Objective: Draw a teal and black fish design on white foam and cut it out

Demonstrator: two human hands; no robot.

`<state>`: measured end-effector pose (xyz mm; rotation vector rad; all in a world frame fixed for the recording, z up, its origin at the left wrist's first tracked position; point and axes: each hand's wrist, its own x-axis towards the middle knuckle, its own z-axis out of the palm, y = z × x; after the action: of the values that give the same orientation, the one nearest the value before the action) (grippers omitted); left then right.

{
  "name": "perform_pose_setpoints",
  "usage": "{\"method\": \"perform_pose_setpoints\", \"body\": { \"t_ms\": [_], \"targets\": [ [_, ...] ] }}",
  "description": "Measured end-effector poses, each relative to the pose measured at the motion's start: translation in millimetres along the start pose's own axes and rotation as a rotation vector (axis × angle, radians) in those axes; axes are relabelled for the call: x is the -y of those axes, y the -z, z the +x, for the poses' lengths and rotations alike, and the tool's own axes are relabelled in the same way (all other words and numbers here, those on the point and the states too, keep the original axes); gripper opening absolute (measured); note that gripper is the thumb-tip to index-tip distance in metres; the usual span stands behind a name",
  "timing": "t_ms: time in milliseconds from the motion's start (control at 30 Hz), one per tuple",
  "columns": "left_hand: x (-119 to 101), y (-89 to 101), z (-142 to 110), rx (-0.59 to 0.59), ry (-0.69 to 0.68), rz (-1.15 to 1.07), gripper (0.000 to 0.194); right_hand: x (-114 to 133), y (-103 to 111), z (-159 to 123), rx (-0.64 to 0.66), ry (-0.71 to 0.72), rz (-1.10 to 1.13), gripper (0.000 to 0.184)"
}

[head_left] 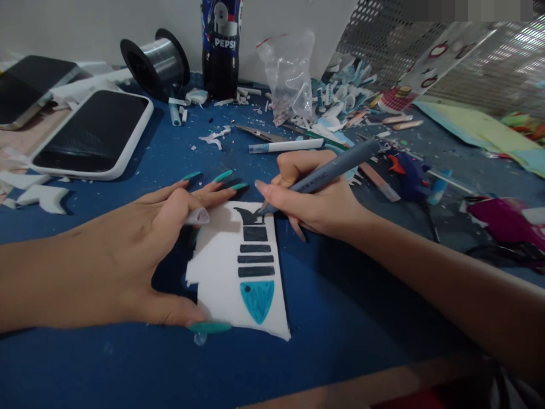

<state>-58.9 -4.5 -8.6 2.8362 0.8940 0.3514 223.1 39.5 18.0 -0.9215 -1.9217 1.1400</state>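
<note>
Right hand closed around grey marker, held slanted; tip is set at the tail end of fish drawing on white card. Card is laid flat on blue table, between the two hands. Blue pointed head is placed nearest the wearer, black bars above it, tail at far end partly filled in black, its right side outlined only. Left hand spread at card's left side, thumb at near edge, fingertips by far edge; pale cap is gripped by a bent finger. White-cased phone lying left, wire spool and cola bottle behind. Clear plastic bag stood next to scrap pile. White pen laid just beyond right hand. Floor area at bottom too dark to tell.
</note>
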Motion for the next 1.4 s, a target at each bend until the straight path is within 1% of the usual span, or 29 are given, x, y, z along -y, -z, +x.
{"method": "perform_pose_setpoints", "body": {
  "t_ms": [67,133,200,267,400,500,533,633,667,733,833,967,1067,1133,1233,1300,1400],
  "targets": [
    [-0.8,1.2,2.3,-0.005,-0.02,0.003,0.078,0.4,0.3,-0.5,0.004,-0.003,-0.011,0.053],
    [-1.4,1.8,2.9,-0.002,-0.017,0.009,0.072,0.8,0.3,-1.0,-0.033,-0.019,-0.017,0.052],
    [-1.9,1.4,2.4,0.0,-0.008,0.002,0.071,1.1,-0.1,-1.4,-0.039,-0.02,-0.025,0.052],
    [-2.4,0.4,2.5,0.005,-0.004,-0.019,0.073,1.5,-0.7,-1.8,-0.018,-0.004,-0.037,0.052],
    [-2.9,-1.0,4.7,0.006,0.009,-0.03,0.079,2.1,-1.1,-2.7,-0.09,0.012,-0.067,0.052],
    [-2.4,0.6,4.4,0.007,-0.001,-0.049,0.084,2.0,-0.7,-2.9,-0.049,0.022,-0.077,0.052],
    [-2.1,1.3,3.6,0.014,-0.002,-0.054,0.087,1.8,-0.7,-2.8,-0.058,0.033,-0.091,0.052],
    [-1.4,1.8,0.6,0.031,0.014,-0.062,0.097,1.0,-1.0,-2.6,-0.14,0.04,-0.128,0.053],
    [-1.8,0.9,0.1,0.028,0.025,-0.078,0.097,0.7,-1.1,-2.6,-0.154,0.035,-0.128,0.053],
    [-4.0,-2.4,0.7,-0.001,0.057,-0.134,0.089,0.2,-1.5,-2.8,-0.174,0.026,-0.114,0.052],
    [-10.1,-8.6,4.9,-0.087,0.112,-0.211,0.079,-0.3,-1.4,-2.9,-0.197,0.046,-0.112,0.055],
    [-14.3,-11.9,8.5,-0.134,0.12,-0.234,0.078,1.2,-1.0,-3.2,-0.169,0.044,-0.119,0.055],
    [-10.2,-10.0,5.8,-0.133,0.112,-0.232,0.079,2.9,-1.3,-3.6,-0.099,0.039,-0.087,0.053],
    [-5.3,-7.5,3.2,-0.099,0.086,-0.201,0.079,3.0,-1.6,-3.7,-0.063,0.047,-0.078,0.052],
    [0.1,-3.0,1.8,-0.013,0.018,-0.089,0.084,1.6,-1.7,-3.2,-0.126,0.085,-0.103,0.052],
    [0.0,-0.1,3.1,0.006,0.001,-0.027,0.085,0.9,-1.6,-2.8,-0.129,0.1,-0.1,0.053],
    [-4.4,3.2,6.5,-0.003,0.001,-0.023,0.072,1.5,-1.8,-2.7,-0.045,0.086,-0.081,0.052]
  ]
}}
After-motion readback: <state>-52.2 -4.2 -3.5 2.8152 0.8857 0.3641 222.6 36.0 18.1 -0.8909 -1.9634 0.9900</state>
